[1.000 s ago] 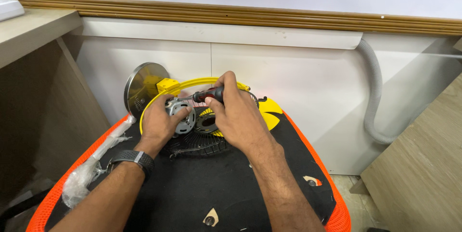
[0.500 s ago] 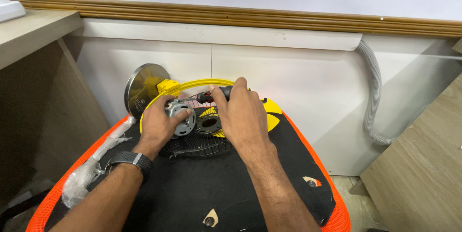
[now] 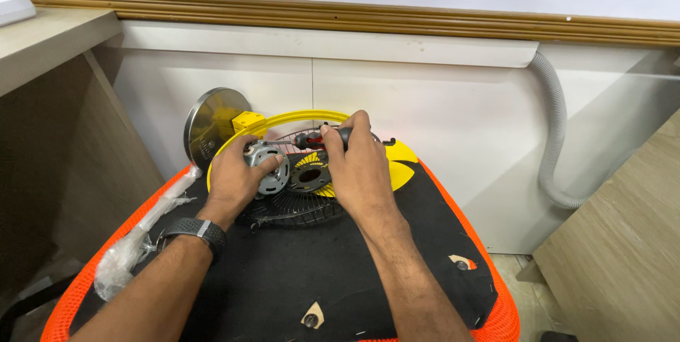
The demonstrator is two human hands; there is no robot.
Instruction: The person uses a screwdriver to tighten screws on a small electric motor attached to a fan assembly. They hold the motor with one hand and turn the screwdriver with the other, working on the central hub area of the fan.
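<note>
A small yellow fan lies partly taken apart on a black and orange seat (image 3: 283, 278). My left hand (image 3: 237, 175) grips the grey fan motor (image 3: 273, 172) against the black wire grille (image 3: 304, 207). In my right hand (image 3: 358, 165) is a screwdriver (image 3: 312, 140) with a black and red handle, its shaft pointing left at the top of the motor. A yellow rim (image 3: 297, 116) arches behind both hands. The fan's round metal base (image 3: 209, 126) stands on edge at the back left, and a black watch sits on my left wrist.
A crumpled clear plastic bag (image 3: 131, 250) lies at the seat's left edge. A white panelled wall with a wooden rail stands close behind. A grey corrugated hose (image 3: 556, 136) runs down the wall at right. Wooden panels flank both sides.
My right hand has slid left and forward with the screwdriver, bringing its tip to the motor's top. My left hand stays on the motor.
</note>
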